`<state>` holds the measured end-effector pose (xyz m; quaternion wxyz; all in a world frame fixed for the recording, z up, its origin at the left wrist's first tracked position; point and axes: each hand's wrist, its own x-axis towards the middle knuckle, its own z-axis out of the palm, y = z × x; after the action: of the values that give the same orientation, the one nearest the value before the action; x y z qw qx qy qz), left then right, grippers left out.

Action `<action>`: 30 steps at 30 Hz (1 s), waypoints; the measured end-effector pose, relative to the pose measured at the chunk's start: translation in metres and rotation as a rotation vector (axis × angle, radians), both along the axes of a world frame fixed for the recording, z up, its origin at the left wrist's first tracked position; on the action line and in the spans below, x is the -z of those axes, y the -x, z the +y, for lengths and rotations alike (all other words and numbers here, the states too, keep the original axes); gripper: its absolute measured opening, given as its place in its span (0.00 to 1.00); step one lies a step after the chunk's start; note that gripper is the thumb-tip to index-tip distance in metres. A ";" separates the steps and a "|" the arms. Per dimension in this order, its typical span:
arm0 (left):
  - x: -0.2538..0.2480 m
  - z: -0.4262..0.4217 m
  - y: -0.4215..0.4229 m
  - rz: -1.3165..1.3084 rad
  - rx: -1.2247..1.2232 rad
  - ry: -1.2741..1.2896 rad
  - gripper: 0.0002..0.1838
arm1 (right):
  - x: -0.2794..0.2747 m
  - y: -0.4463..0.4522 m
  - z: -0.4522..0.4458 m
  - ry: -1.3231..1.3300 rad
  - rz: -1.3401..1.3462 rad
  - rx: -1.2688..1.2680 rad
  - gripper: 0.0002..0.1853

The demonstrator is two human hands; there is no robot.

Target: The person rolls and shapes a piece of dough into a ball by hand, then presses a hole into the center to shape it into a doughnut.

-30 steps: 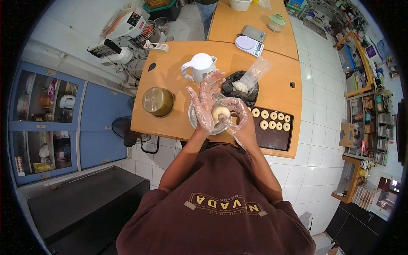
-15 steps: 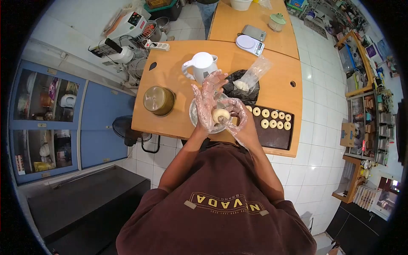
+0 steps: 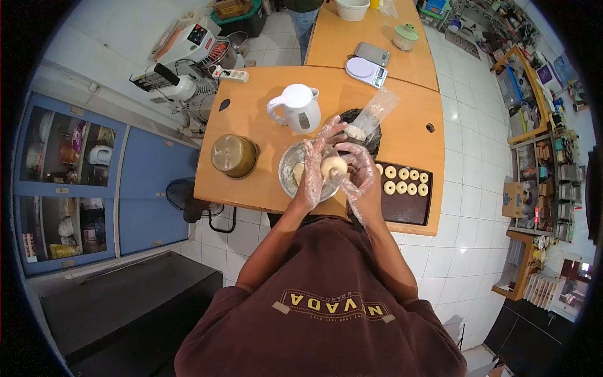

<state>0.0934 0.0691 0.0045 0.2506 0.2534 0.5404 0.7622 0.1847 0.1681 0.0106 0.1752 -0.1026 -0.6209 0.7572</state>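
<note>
A pale dough ring [image 3: 333, 164] is held between my two hands above a metal bowl. My left hand [image 3: 316, 168], in a clear plastic glove, supports it against the palm with the fingers stretched upward. My right hand [image 3: 361, 178], also gloved, grips the ring from the right side with curled fingers. Below them the bowl [image 3: 284, 169] contains more pale dough [image 3: 298, 171], partly covered by my left hand. On the right, a dark baking tray [image 3: 402, 208] carries several dough rings [image 3: 401, 187] in two rows.
A white electric kettle [image 3: 300, 110] stands behind the bowl, beside a black plastic bag [image 3: 370, 143] and a clear bag of white powder [image 3: 377, 112]. An upturned metal pot [image 3: 233, 156] is at left. Kitchen scales [image 3: 366, 71] lie farther back; a person [image 3: 304, 25] stands there.
The dough ring has shifted slightly right and up between my hands. My left fingers have turned inward, and my right fingers have moved around the ring. The view has shifted slightly.
</note>
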 end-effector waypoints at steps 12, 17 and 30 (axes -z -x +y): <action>0.003 -0.011 -0.008 0.060 -0.027 0.039 0.23 | -0.003 0.004 0.004 0.271 0.087 0.207 0.27; 0.005 -0.019 -0.009 0.165 -0.135 0.159 0.18 | 0.005 0.001 0.009 0.272 0.071 0.209 0.28; 0.001 -0.018 -0.004 0.164 -0.113 0.104 0.18 | 0.010 -0.001 0.008 0.093 0.030 0.241 0.29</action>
<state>0.0973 0.0511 0.0034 0.1750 0.2707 0.6113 0.7228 0.1861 0.1762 0.0010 0.2692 -0.1733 -0.5655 0.7601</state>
